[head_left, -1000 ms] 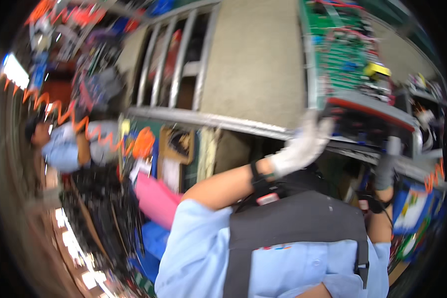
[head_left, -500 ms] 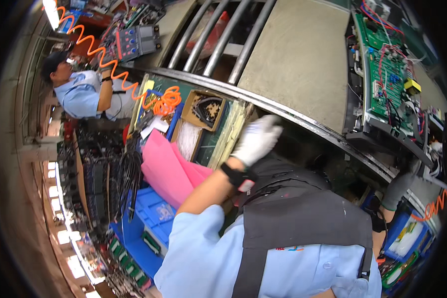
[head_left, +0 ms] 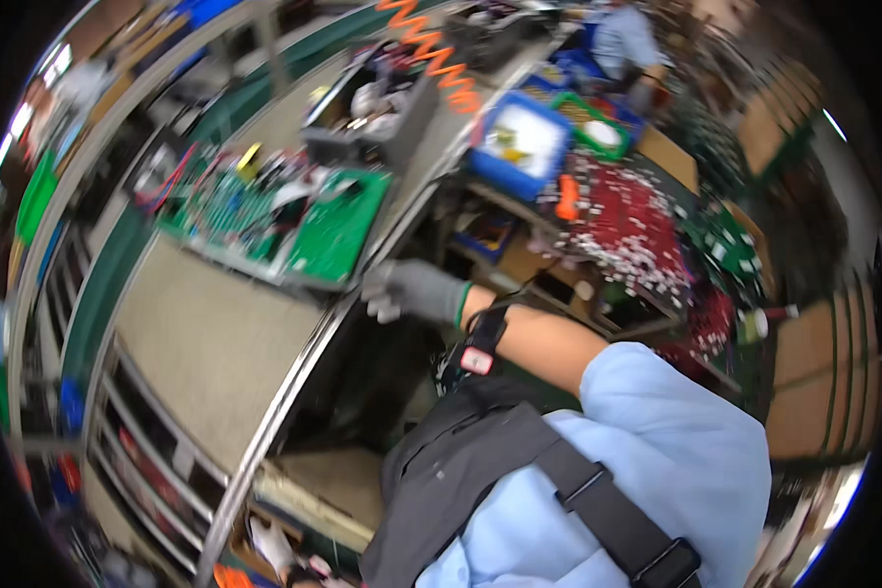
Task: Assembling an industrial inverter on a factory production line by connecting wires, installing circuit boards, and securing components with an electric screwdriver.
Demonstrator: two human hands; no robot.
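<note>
Right hand: here it is, in a grey glove (head_left: 409, 291), over the metal rail (head_left: 286, 397) at the near edge of the beige surface; the fingers are bent and bunched loosely, and whether they touch anything is impossible to tell.
Left hand: down at the lower rim of the view, a white glove (head_left: 272, 546), small and smeared; no telling whether its fingers spread or pinch. A blurred orange coil (head_left: 231, 576) sits just beside it.
Circuit board: and there's the green circuit board (head_left: 220, 216), crowded with wires and parts, lying flat across the beige surface (head_left: 201, 343), a yellow component (head_left: 250, 160) standing up near its far side.
Green panel: a smooth green panel (head_left: 341, 230) adjoins the board, its near corner at the rail, right by the grey glove.
Grey bin: just past the panel, the grey bin (head_left: 377, 122), loaded with mixed parts.
Rollers: metal rollers (head_left: 147, 480) run on from the surface's lower-left end.
Side bench: across the rail, a blue bin (head_left: 519, 147) with white contents, a green tray (head_left: 593, 127) beside it, and a red heap (head_left: 627, 220) flecked white.
Overhead: an orange coiled hose (head_left: 431, 59) dangles.
</note>
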